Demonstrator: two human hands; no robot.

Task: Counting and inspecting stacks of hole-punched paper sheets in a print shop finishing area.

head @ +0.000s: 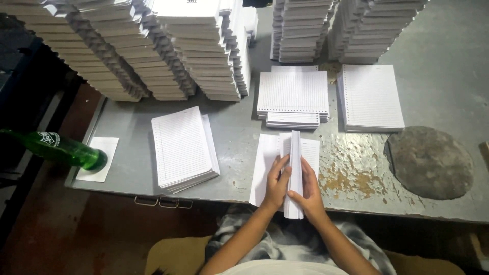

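Both hands are clamping one thin white sheaf of ruled paper (295, 173), which we are standing on edge at the grey metal table's (229, 137) near rim, long axis running twelve to six; left hand (277, 184) at nine o'clock, right hand (308, 189) at three, equally near.

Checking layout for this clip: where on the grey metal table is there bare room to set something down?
Bare patches: the grey metal table right of the lined white sheet stack, and between the left loose-leaf pile and centre stacks. The back edge is crowded with tall notebook stacks.
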